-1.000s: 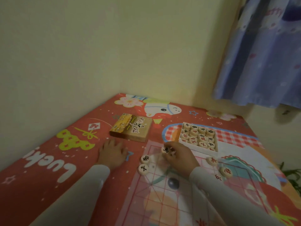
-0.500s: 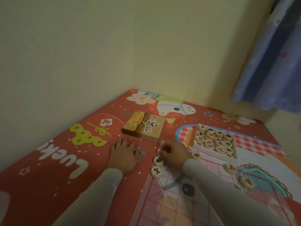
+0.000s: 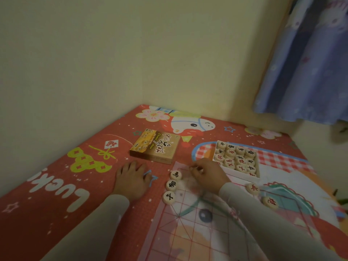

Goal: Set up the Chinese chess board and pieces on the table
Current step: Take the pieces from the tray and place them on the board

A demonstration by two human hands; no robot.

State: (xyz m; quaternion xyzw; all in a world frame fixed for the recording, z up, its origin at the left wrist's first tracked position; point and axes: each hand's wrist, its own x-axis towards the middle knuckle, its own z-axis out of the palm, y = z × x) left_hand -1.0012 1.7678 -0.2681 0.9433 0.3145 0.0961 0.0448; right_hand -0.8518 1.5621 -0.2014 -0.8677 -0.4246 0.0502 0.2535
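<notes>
Left hand [image 3: 131,178] flat, fingers spread on red patterned tablecloth [image 3: 56,213]. Three round wooden black-lettered pieces [image 3: 171,185] line up along the thin translucent red-gridded board [image 3: 188,232], axis 12-to-6 o'clock. Right hand [image 3: 207,174] curled at the board's 12 o'clock corner; grip unclear. White piece tray [image 3: 237,159] at 2 o'clock.

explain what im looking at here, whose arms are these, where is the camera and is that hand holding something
This is one picture from a camera worn on a person's head, looking down at their own arms. There is no machine. The left hand rests flat on the red cartoon table cover. The right hand is curled at the far corner of a thin see-through chess board, seemingly setting down a piece, though its fingers hide it. Three black-lettered pieces line the board's left edge, and two red-lettered pieces lie right of the arm. A white tray holds more pieces, and the box lid lies behind the left hand.
</notes>
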